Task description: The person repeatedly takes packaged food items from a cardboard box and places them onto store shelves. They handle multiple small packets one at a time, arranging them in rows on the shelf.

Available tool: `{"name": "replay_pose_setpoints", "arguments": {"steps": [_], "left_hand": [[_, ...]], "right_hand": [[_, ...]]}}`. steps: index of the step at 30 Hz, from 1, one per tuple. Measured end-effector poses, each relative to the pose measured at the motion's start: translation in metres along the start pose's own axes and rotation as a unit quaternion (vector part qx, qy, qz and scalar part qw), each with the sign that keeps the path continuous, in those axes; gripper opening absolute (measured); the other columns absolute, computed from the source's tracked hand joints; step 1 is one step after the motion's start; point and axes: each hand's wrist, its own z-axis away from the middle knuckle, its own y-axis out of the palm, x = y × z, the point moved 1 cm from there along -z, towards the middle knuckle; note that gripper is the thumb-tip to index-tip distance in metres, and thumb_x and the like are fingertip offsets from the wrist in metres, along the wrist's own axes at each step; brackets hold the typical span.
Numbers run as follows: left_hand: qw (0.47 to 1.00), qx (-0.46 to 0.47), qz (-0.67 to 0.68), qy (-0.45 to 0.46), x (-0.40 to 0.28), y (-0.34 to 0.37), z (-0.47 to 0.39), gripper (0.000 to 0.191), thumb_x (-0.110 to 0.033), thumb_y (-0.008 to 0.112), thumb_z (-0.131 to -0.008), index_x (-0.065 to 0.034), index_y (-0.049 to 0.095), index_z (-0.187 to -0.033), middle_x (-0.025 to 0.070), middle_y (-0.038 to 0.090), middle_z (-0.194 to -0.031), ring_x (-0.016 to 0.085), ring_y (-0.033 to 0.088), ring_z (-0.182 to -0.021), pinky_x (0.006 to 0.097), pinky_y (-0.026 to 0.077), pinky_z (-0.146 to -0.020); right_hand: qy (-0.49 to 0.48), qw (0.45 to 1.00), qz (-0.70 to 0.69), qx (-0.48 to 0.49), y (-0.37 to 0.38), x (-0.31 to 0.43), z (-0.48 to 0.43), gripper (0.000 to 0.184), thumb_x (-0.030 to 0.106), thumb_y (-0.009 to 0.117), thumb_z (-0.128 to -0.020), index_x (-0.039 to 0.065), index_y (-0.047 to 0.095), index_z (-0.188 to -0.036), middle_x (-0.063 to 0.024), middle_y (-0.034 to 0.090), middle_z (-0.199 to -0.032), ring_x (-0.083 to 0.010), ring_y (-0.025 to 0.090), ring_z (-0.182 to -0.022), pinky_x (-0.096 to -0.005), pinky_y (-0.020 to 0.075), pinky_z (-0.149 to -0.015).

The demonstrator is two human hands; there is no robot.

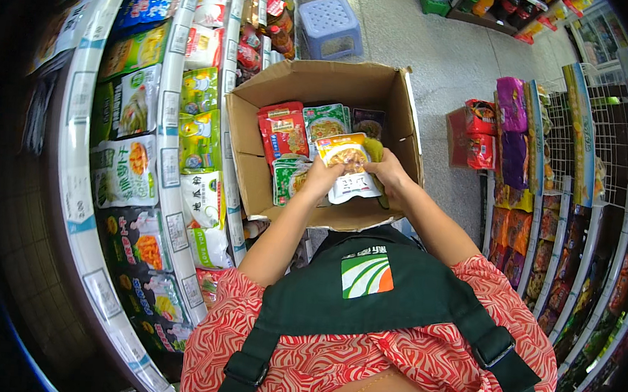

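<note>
My left hand [321, 179] grips the left edge of a yellow-and-white food pouch [348, 157], with the thumb on its front. At the pouch's right side, my right hand [391, 173] has its thumb on the same pouch. An olive-green cloth [372, 147] is bunched between that hand and the pouch. Both hands are above the open cardboard box [322, 79]. Inside lie red pouches [283, 128], green pouches [326, 121] and a dark purple pouch [368, 122]. More green pouches [289, 180] are stacked near my left wrist, partly hidden by it.
Shelves of bagged foods [129, 169] with price-label rails [171, 109] rise close on the left. A blue plastic stool [330, 19] stands on the tiled floor [412, 33] beyond the box. Snack shelves [532, 233] and a wire rack [597, 128] line the right side.
</note>
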Motion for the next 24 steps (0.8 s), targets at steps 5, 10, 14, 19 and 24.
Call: {"name": "replay_pose_setpoints", "arguments": {"steps": [5, 10, 14, 19, 24], "left_hand": [[0.970, -0.049, -0.221, 0.088, 0.048, 0.015, -0.061, 0.043, 0.004, 0.048, -0.067, 0.0015, 0.037, -0.109, 0.0168, 0.053, -0.099, 0.026, 0.052, -0.095, 0.0314, 0.038, -0.085], [0.940, -0.077, -0.330, 0.024, 0.021, 0.040, -0.094, 0.057, 0.005, 0.046, -0.065, 0.0020, 0.030, -0.120, 0.0266, 0.049, -0.103, 0.040, 0.047, -0.100, 0.0387, 0.038, -0.085], [0.953, -0.042, -0.297, -0.031, 0.037, 0.048, -0.116, 0.054, -0.015, 0.038, -0.076, 0.0029, 0.024, -0.125, 0.0301, 0.033, -0.120, 0.039, 0.035, -0.112, 0.0388, 0.029, -0.094], [0.919, 0.031, -0.389, -0.056, 0.038, 0.057, -0.116, 0.048, -0.019, 0.039, -0.083, 0.0055, 0.027, -0.123, 0.0255, 0.020, -0.131, 0.038, 0.028, -0.119, 0.0365, 0.029, -0.096], [0.906, 0.029, -0.421, -0.015, 0.054, 0.051, -0.115, 0.056, 0.004, 0.045, -0.069, 0.0016, 0.030, -0.122, 0.0259, 0.021, -0.130, 0.038, 0.031, -0.116, 0.0376, 0.033, -0.094]], "right_hand": [[-0.050, 0.963, 0.209, -0.164, -0.007, 0.019, -0.031, 0.040, -0.006, 0.049, -0.070, -0.005, 0.037, -0.109, -0.0201, 0.054, -0.097, -0.0283, 0.054, -0.089, -0.0353, 0.0447, -0.076], [-0.031, 0.917, 0.311, -0.247, -0.013, 0.030, -0.071, 0.029, 0.015, 0.037, -0.083, -0.002, 0.036, -0.107, -0.0260, 0.050, -0.105, -0.0374, 0.049, -0.098, -0.0411, 0.0387, -0.084], [0.025, 0.885, 0.381, -0.265, -0.011, 0.013, -0.092, 0.029, 0.014, 0.028, -0.086, 0.000, 0.034, -0.111, -0.0268, 0.043, -0.113, -0.0399, 0.045, -0.102, -0.0432, 0.0382, -0.085], [-0.005, 0.859, 0.401, -0.318, -0.011, -0.016, -0.115, 0.030, 0.010, 0.038, -0.083, 0.001, 0.034, -0.111, -0.0272, 0.046, -0.105, -0.0395, 0.047, -0.098, -0.0441, 0.0395, -0.082], [-0.008, 0.861, 0.405, -0.308, -0.013, -0.048, -0.142, 0.039, 0.010, 0.044, -0.081, 0.002, 0.032, -0.117, -0.0262, 0.048, -0.102, -0.0397, 0.048, -0.095, -0.0432, 0.0410, -0.080]]}}
